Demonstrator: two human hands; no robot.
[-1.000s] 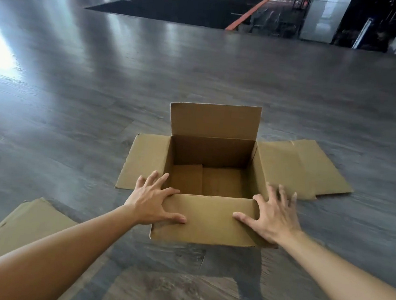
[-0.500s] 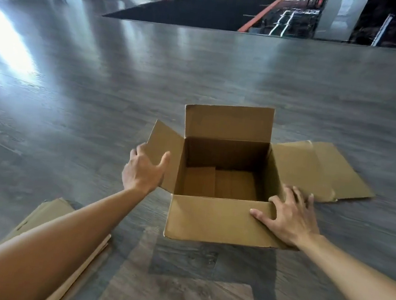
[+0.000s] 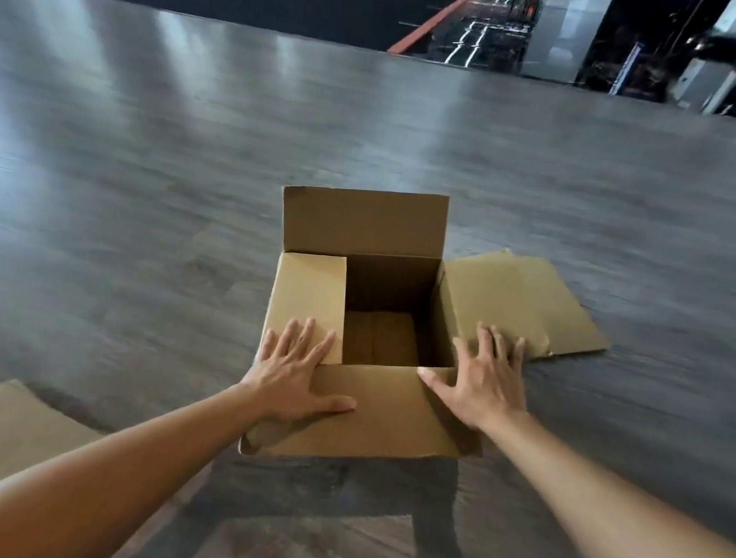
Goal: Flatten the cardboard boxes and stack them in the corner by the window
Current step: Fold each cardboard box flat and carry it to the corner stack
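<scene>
Since half a second ago the left flap of the cardboard box (image 3: 354,332) has swung from standing outward at 9 o'clock to lying folded inward over the opening, and the left hand (image 3: 293,371) has come onto it, palm down. That hand's grip is wide, its fingers spread flat across the folded flap and the near flap; the right hand (image 3: 485,382) is likewise wide, its fingers pressing the box's right wall and rim with the thumb on the near flap, curled round nothing. The box sits on the floor (image 3: 142,164) just ahead of the person, mouth up, its far flap upright at 12 o'clock. Its longer side appears to run from 9 to 3 o'clock, though the wide lens makes this uncertain. Flattened cardboard (image 3: 536,305) lies touching it at 3 o'clock, and another flattened piece (image 3: 0,435) lies at 7 o'clock. The box looks light, stiff across its panels and weak along its creases, so it should collapse best if taken by opposite corners or walls and pushed askew, not pressed from the top.
</scene>
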